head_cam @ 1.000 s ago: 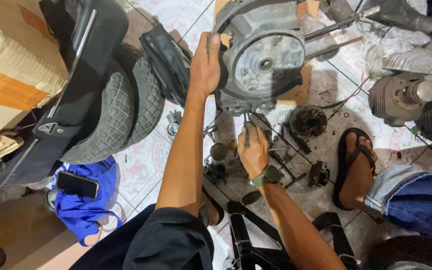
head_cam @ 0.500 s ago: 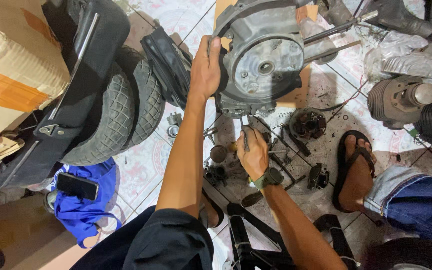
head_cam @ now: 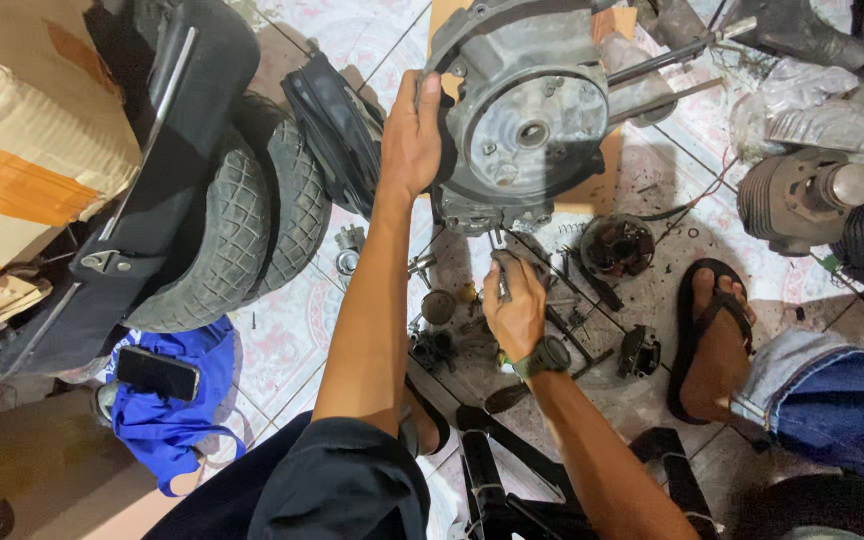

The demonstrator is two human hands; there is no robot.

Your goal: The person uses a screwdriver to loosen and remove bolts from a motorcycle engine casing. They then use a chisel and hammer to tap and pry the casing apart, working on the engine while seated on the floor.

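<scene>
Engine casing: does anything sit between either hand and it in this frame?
Nothing visible does. The left hand already grips the rim of the engine casing. The right hand holds a wrench whose head reaches the casing's underside, with no part between them.

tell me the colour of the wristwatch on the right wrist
Dark green wristwatch, best seen in the head view.

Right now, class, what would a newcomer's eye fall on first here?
Top centre, the grey engine casing stands out, steadied at its rim by the left hand. Just below it, the right hand holds a slim metal tool up to the casing. At left lie two tyres.
</scene>
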